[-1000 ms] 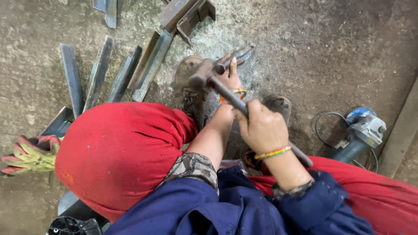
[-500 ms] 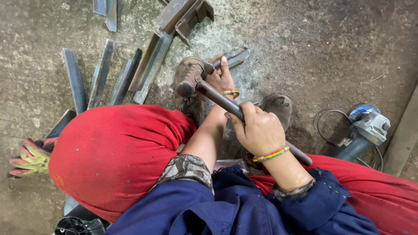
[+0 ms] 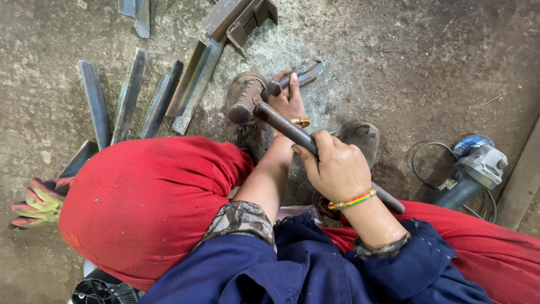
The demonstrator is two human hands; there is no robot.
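My right hand (image 3: 336,166) grips the metal handle of a rusty hammer (image 3: 247,101), whose head hangs raised over my left foot in a worn shoe (image 3: 239,90). My left hand (image 3: 289,101) reaches down between my knees and holds a short dark metal piece (image 3: 298,75) against the dusty ground. The hammer head sits just left of that piece, a little apart from it. Red trousers (image 3: 146,202) and blue sleeves fill the lower view. My right shoe (image 3: 363,137) shows beside the right hand.
Several angle-iron strips (image 3: 132,93) lie on the concrete at upper left, with a welded steel bracket (image 3: 239,19) behind them. An angle grinder (image 3: 469,169) with its cable rests at right. A red and yellow work glove (image 3: 36,202) lies at far left.
The hammer head has swung left and lifted away from the metal piece. My left hand keeps the piece in place.
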